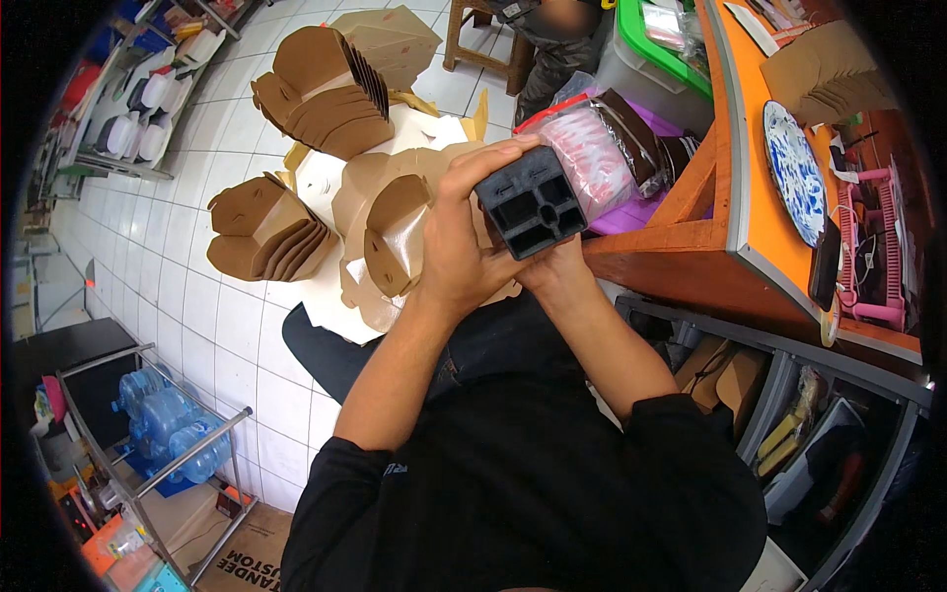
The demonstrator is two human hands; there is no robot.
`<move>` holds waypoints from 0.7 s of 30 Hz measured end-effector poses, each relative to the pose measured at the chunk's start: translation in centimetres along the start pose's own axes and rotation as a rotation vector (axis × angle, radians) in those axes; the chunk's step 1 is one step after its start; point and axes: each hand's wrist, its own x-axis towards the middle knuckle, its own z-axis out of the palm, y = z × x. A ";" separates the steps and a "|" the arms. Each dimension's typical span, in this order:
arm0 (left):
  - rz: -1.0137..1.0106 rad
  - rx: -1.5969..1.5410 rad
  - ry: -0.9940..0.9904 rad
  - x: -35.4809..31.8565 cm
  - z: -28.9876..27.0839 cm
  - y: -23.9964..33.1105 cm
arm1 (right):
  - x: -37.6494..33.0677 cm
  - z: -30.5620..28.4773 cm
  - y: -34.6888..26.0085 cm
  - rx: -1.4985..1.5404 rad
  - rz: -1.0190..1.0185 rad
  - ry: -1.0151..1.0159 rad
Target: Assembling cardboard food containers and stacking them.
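Note:
Both my hands hold a black plastic block with several recesses in its face (530, 202), raised over my lap. My left hand (459, 222) wraps its left side, with fingers along the upper edge. Below and behind the block is my right hand (560, 264), its fingers mostly hidden. Just left of my hands an open brown cardboard food box (398, 237) sits on flattened card pieces (355, 192). Farther off stand a large stack of folded brown boxes (330, 94) and a smaller nested stack (266, 229).
An orange-topped table (755, 187) at right bears a blue-and-white plate (794, 173). Beside it lie a clear bag of pink-and-white items (589, 158) and a green-lidded tub (663, 59). Blue water jugs (170, 419) stand on a metal rack at left. Another person's leg (552, 64) shows near a wooden stool (483, 44).

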 end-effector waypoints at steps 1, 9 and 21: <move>0.041 0.005 0.009 0.1 -0.1 0.1 | 0.1 0.0 0.0 0.000 -0.001 -0.002; -0.182 -0.050 -0.029 3.2 -2.5 3.3 | 0.3 -1.8 -0.7 -0.375 -0.121 -0.116; -0.359 -0.464 0.111 1.6 -0.9 3.1 | -1.9 -0.9 -5.0 -1.145 -0.113 -0.423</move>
